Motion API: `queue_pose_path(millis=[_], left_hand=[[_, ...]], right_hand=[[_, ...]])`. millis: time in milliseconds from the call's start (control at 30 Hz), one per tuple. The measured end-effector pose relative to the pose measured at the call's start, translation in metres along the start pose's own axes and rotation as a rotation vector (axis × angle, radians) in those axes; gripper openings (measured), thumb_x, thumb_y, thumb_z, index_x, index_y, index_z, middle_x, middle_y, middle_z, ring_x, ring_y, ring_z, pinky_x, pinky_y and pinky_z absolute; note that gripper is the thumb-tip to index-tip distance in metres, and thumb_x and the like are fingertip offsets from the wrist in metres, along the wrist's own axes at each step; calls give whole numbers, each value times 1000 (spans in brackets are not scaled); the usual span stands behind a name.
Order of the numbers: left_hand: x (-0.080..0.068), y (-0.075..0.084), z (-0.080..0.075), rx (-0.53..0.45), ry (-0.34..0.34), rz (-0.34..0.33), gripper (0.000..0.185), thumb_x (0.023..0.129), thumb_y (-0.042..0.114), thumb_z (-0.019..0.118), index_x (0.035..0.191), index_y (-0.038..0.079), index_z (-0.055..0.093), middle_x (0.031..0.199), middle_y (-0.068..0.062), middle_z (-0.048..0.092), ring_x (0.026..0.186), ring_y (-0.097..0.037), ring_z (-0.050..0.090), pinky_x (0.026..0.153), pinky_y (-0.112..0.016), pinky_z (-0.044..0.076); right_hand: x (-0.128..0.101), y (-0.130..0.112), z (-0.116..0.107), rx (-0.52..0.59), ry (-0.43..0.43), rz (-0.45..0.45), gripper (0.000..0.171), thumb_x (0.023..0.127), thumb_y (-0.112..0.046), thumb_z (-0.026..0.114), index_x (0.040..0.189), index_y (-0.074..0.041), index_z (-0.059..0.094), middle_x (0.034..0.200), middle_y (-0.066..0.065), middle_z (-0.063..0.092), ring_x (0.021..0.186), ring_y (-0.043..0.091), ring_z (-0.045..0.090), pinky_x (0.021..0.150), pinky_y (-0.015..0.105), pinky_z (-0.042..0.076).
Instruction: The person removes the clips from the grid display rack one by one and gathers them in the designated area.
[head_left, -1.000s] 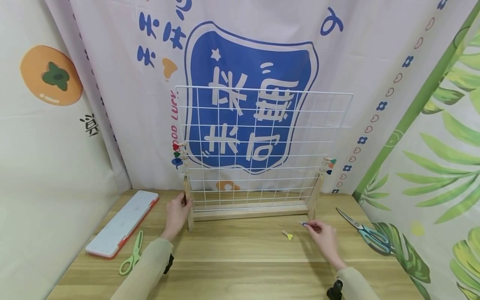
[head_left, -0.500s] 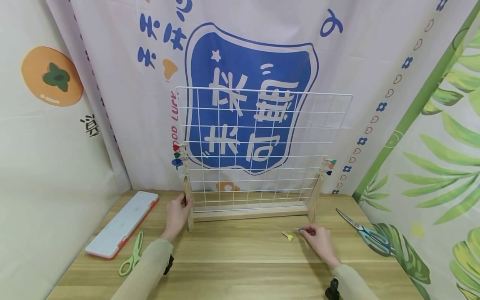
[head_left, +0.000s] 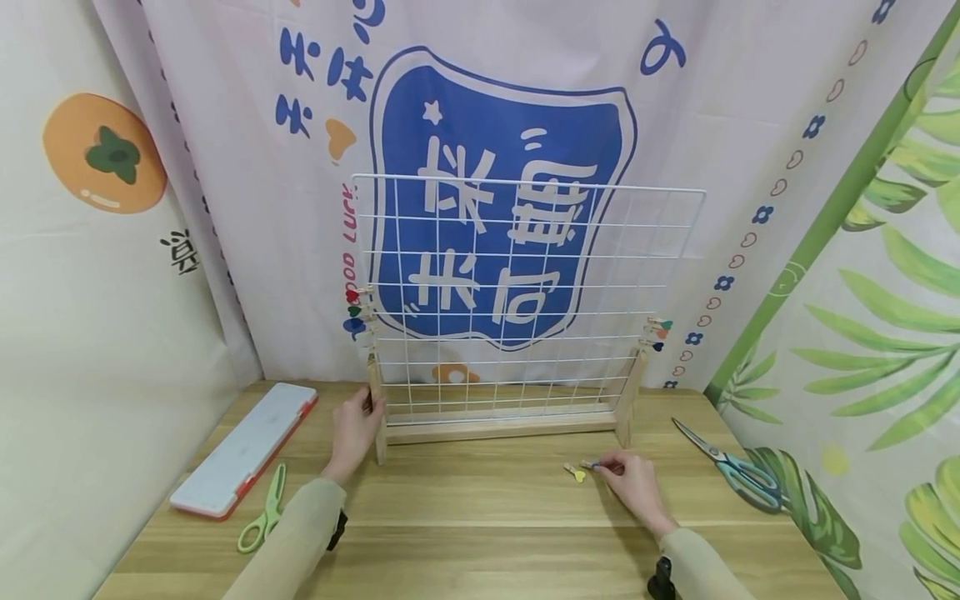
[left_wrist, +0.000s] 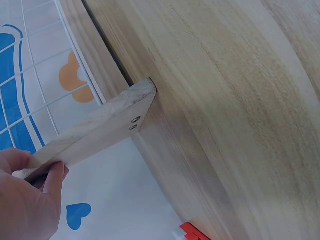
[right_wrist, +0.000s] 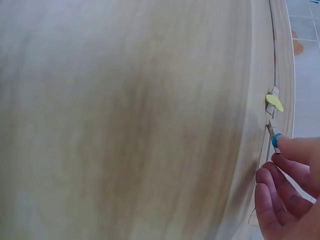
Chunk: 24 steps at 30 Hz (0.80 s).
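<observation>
in the head view, a white wire grid (head_left: 525,292) stands upright in a wooden stand (head_left: 498,427) at the back of the table (head_left: 480,533). the left hand (head_left: 354,429) grips the stand's left post, its fingers curled round the wood. the right hand (head_left: 626,483) rests on the table in front of the stand's right post, its fingers pinching a small blue clip (head_left: 592,464) low against the tabletop. a yellow clip (head_left: 575,472) lies on the table just beside the blue one, on its left. more small clips are pegged to the grid's left edge (head_left: 358,310) and right edge (head_left: 658,332). a white case (head_left: 243,447) with an orange rim lies at the table's left, with green scissors (head_left: 262,508) just in front of it. teal scissors (head_left: 731,467) lie at the right, well apart from the right hand.

in the left wrist view, the left hand (left_wrist: 25,200) holds the end of the stand's wooden foot (left_wrist: 100,130), thumb and fingers closed on it; two screws show in the foot's far end, and the grid's wires run beside it.

in the right wrist view, the right hand (right_wrist: 290,185) pinches the blue clip (right_wrist: 275,140) between thumb and fingertips, and the clip touches the table. the yellow clip (right_wrist: 273,101) lies just beyond it, apart from the fingers.
</observation>
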<state>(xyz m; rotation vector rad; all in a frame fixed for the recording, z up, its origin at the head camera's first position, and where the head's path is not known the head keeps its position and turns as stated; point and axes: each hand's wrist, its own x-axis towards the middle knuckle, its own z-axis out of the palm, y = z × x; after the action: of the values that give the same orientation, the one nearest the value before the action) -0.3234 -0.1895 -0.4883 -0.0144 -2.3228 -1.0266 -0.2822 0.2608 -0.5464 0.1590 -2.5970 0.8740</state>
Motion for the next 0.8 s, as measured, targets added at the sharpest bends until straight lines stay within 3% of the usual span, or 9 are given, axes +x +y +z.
queue_pose_path(millis=[467, 633, 800], left_hand=[[-1, 0, -2, -3, -9, -8, 15, 84, 10, 66, 75, 2, 59, 76, -18, 71, 65, -26, 66, 54, -30, 49], [0, 0, -2, -2, -21, -15, 16, 85, 10, 65, 74, 2, 58, 71, -15, 69, 58, -20, 58, 50, -24, 42], [0, 0, -2, -10, -29, -18, 15, 85, 10, 65, 75, 2, 59, 71, -16, 69, 57, -19, 57, 49, -23, 42]], right_hand=[[1, -2, 2, -7, -87, 58, 8, 72, -10, 78, 75, -10, 71, 73, 0, 70, 60, 1, 52, 55, 16, 41], [3, -2, -6, 50, -105, 92, 14, 76, -11, 76, 87, -4, 71, 81, 7, 72, 66, 8, 60, 58, 16, 45], [19, -5, -33, 151, -93, 180, 24, 83, -14, 70, 101, 2, 67, 94, 16, 70, 74, 10, 61, 63, 16, 48]])
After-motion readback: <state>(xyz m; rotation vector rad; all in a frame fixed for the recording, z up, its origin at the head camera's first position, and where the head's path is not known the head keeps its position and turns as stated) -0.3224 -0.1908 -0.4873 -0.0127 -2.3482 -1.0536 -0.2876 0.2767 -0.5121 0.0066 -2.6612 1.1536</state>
